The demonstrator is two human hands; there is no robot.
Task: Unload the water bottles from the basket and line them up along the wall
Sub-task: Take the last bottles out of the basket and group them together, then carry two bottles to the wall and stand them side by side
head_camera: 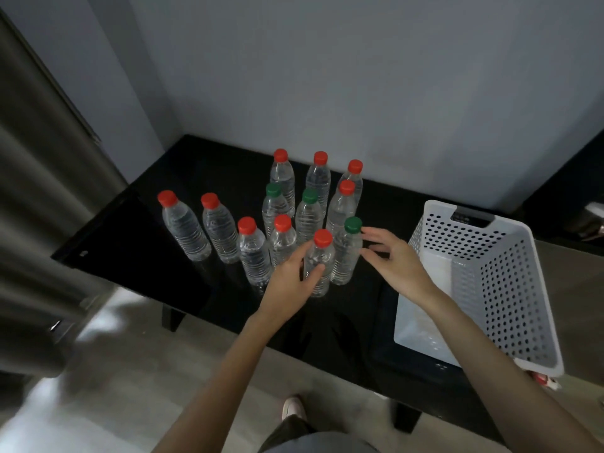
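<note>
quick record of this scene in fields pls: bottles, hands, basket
count: twelve bottles upright on the black table, nine red caps, three green
left hand: grips front red-capped bottle
right hand: open, fingers by nearest green-capped bottle
basket: white, at table's right, no bottles visible inside
layout: clustered, not one row along the wall

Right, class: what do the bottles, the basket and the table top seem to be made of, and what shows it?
The bottles: thin clear plastic, likely; see-through ribbed walls, coloured caps. The basket: white moulded plastic, matt, with rows of even holes. The table top: black and glossy, perhaps glass or lacquer; it shows faint reflections.
</note>
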